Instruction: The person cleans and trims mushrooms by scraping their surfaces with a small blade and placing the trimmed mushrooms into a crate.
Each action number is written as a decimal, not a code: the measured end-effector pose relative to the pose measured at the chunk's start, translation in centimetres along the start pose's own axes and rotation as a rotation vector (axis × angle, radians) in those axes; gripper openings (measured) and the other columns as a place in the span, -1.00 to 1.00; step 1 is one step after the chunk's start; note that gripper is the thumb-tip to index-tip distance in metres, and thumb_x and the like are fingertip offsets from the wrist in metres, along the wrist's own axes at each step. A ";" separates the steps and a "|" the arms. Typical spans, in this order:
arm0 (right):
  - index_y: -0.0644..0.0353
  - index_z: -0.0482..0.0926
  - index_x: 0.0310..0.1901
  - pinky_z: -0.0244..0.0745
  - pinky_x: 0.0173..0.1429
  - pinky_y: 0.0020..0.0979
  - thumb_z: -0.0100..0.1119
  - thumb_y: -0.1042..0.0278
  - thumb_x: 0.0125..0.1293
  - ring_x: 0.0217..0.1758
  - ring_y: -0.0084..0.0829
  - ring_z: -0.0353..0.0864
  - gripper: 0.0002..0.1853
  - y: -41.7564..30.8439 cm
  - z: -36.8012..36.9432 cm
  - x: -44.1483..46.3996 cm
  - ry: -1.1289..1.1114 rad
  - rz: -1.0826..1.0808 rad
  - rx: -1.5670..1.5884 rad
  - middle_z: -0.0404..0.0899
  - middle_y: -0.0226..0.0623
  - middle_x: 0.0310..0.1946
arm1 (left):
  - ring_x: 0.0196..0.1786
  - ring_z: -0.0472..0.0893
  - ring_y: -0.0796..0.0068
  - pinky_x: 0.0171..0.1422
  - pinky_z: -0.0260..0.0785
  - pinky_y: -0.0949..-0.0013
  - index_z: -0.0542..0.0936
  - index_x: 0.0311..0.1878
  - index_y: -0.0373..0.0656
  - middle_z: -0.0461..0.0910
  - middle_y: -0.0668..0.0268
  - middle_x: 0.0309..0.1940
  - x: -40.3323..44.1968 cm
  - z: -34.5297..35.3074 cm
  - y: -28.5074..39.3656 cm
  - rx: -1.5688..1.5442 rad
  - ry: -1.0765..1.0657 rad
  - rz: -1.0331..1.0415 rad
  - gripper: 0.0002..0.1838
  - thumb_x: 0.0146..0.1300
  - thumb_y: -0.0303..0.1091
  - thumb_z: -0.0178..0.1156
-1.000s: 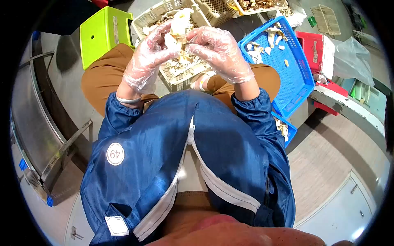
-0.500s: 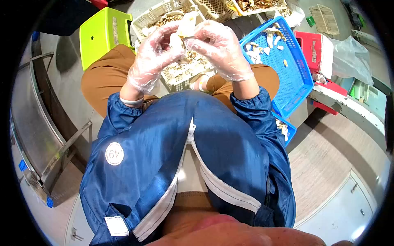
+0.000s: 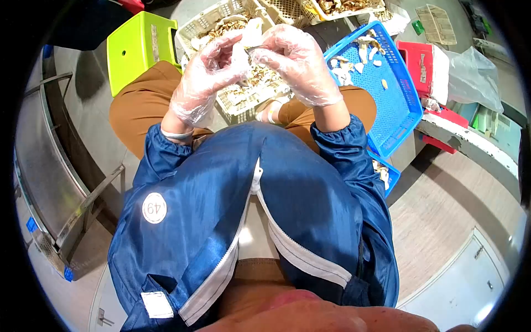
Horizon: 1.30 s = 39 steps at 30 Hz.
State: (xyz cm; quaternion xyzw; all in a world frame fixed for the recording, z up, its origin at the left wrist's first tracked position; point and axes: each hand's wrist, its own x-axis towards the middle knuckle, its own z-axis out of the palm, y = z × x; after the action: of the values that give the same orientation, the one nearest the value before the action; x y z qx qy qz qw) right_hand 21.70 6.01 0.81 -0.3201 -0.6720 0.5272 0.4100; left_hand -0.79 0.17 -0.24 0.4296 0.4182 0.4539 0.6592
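Note:
Both my hands wear clear plastic gloves and are raised close together over a cream basket [image 3: 243, 113]. In my left hand [image 3: 207, 74] a pale, whitish piece of mushroom [image 3: 240, 57] is pinched between thumb and fingers, with part of it rising above the fingertips. My right hand [image 3: 298, 66] is closed in a pinch against the mushroom's right side. A thin dark edge, like a small blade [image 3: 255, 48], shows at its fingertips, mostly hidden by the glove. Below the hands, the basket holds brown and white mushroom scraps [image 3: 260, 83].
A blue crate [image 3: 395, 119] with white mushroom pieces [image 3: 363, 52] stands at the right, a smaller blue one [image 3: 394, 176] below it. A green stool [image 3: 135, 52] is at the left. A red stool [image 3: 415, 63] and plastic bag [image 3: 473, 77] lie beyond the crate.
My hands stay in nearly the same place. The mushroom piece has turned slightly between the left fingers, and the right fingertips have shifted a little against it.

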 end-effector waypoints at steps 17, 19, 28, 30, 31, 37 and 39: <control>0.31 0.77 -0.13 0.58 0.02 -0.47 0.47 0.44 0.38 -0.13 -0.58 0.70 -0.86 0.9 -0.5 -0.3 -0.024 0.211 0.284 0.74 -0.38 -0.18 | 0.17 0.67 0.49 0.18 0.59 0.34 0.42 0.59 -0.20 0.61 0.27 0.28 0.0 0.9 0.0 -0.208 -0.003 -0.115 -0.22 0.34 -0.40 0.50; 0.30 0.79 -0.11 0.62 -0.01 -0.48 0.46 0.44 0.39 -0.15 -0.57 0.73 -0.87 0.7 -0.6 -0.5 0.003 0.161 0.175 0.78 -0.37 -0.22 | 0.19 0.66 0.50 0.19 0.59 0.35 0.43 0.58 -0.20 0.60 0.27 0.29 0.1 0.9 0.2 -0.215 0.025 -0.089 -0.22 0.32 -0.39 0.51; 0.30 0.79 -0.04 0.60 -0.07 -0.54 0.43 0.42 0.44 -0.19 -0.63 0.71 -0.84 -0.4 -2.1 -1.1 0.184 0.152 0.059 0.80 -0.39 -0.25 | 0.41 0.57 0.33 0.39 0.56 0.32 0.38 0.62 -0.13 0.54 0.16 0.43 0.5 0.5 -0.2 0.666 0.163 0.323 -0.10 0.20 -0.58 0.53; 0.32 0.77 -0.03 0.60 -0.05 -0.55 0.42 0.46 0.45 -0.17 -0.62 0.71 -0.85 -1.4 -2.0 -1.2 0.040 0.141 0.075 0.79 -0.37 -0.23 | 0.28 0.67 0.09 0.41 0.50 0.17 0.51 0.48 -0.21 0.68 0.06 0.25 0.7 1.0 0.7 0.846 0.187 0.416 -0.19 0.10 -0.42 0.55; 0.35 0.76 -0.03 0.61 -0.05 -0.52 0.42 0.46 0.45 -0.18 -0.61 0.71 -0.84 -1.1 -2.1 -0.8 -0.032 0.007 -0.043 0.78 -0.35 -0.22 | 0.27 0.67 0.08 0.41 0.50 0.17 0.51 0.48 -0.21 0.68 0.06 0.25 0.7 1.0 0.8 0.877 0.174 0.436 -0.19 0.11 -0.43 0.55; 0.37 0.74 -0.09 0.62 -0.07 -0.46 0.44 0.44 0.43 -0.21 -0.56 0.70 -0.83 0.1 -2.3 0.1 -0.135 -0.107 -0.108 0.76 -0.31 -0.24 | 0.32 0.61 0.30 0.43 0.48 0.23 0.40 0.59 -0.23 0.62 0.14 0.31 0.4 0.6 0.3 0.453 0.092 0.200 -0.14 0.20 -0.49 0.53; 0.36 0.74 -0.13 0.59 -0.12 -0.48 0.44 0.43 0.43 -0.25 -0.59 0.67 -0.85 -0.2 -2.8 -0.1 -0.135 -0.035 -0.127 0.74 -0.36 -0.32 | 0.29 0.60 0.36 0.19 0.56 0.38 0.27 0.70 -0.16 0.55 0.10 0.39 -0.1 1.7 1.2 0.297 0.064 0.058 -0.07 0.27 -0.46 0.44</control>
State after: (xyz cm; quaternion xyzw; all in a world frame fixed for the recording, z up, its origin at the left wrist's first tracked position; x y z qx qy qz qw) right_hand 24.26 7.13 1.29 -0.2973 -0.7358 0.4964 0.3518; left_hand 0.51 0.05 1.37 0.5195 0.4889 0.4196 0.5613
